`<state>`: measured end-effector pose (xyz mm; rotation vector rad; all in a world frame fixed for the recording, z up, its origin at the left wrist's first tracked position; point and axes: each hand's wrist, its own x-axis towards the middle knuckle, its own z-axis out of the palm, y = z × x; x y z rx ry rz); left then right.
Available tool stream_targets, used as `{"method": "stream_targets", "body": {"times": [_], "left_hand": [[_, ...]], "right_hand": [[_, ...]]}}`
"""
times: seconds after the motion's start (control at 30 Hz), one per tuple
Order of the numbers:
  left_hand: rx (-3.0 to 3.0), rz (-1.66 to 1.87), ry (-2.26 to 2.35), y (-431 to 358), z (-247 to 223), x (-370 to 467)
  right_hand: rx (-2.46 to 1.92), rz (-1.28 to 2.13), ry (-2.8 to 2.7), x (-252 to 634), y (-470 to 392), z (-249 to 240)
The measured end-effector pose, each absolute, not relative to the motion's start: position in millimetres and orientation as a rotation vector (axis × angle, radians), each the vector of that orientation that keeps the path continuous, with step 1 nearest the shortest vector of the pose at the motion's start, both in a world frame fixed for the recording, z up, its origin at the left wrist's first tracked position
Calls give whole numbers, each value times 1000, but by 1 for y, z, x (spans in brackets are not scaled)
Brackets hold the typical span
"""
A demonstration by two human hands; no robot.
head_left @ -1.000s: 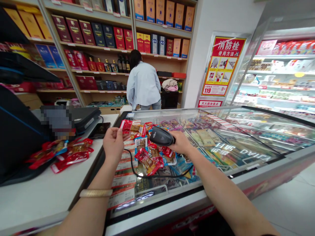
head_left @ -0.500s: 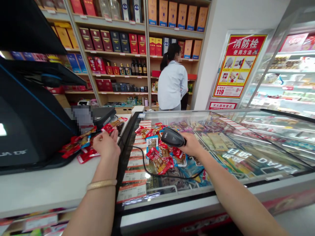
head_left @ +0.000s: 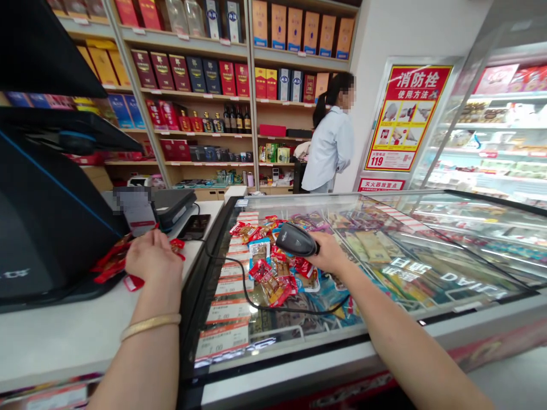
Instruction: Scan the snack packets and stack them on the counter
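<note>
My right hand is wrapped around the handle of a black barcode scanner, its head pointing left above the freezer's glass lid. Below the scanner, a pile of red and blue snack packets lies on the glass. On the white counter at left, my left hand is closed over red snack packets, and one red packet pokes out on its right. The back of the hand mostly hides the fingers. A black cable loops across the glass.
A dark checkout machine stands on the counter at left. A phone lies beside a black device. The glass-topped freezer fills the right. Behind it, a person in a light blue shirt is near the shelves.
My left hand has moved left and slightly down, taking packets with it and uncovering the phone. The scanner has hardly moved. The person behind has shifted right.
</note>
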<state>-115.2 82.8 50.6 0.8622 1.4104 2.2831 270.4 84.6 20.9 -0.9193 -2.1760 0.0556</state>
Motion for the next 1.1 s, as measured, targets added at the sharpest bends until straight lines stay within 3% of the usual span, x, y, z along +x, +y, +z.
{"method": "stream_targets", "body": {"times": [0.1, 0.17, 0.37, 0.53, 0.67, 1.1], "left_hand": [[717, 2347, 1422, 86, 49, -87], [866, 2167, 1504, 85, 45, -63], [1793, 899, 1976, 77, 29, -11], [1888, 403, 2178, 74, 27, -2], [1891, 376, 2182, 73, 29, 0], [1797, 1149, 1911, 77, 24, -8]], "right_hand": [[-918, 78, -2164, 270, 85, 21], [-919, 92, -2164, 270, 85, 21], [-921, 66, -2157, 270, 86, 20], [-933, 36, -2169, 271, 87, 20], [-950, 22, -2184, 271, 88, 20], [-924, -9, -2173, 271, 87, 21]]}}
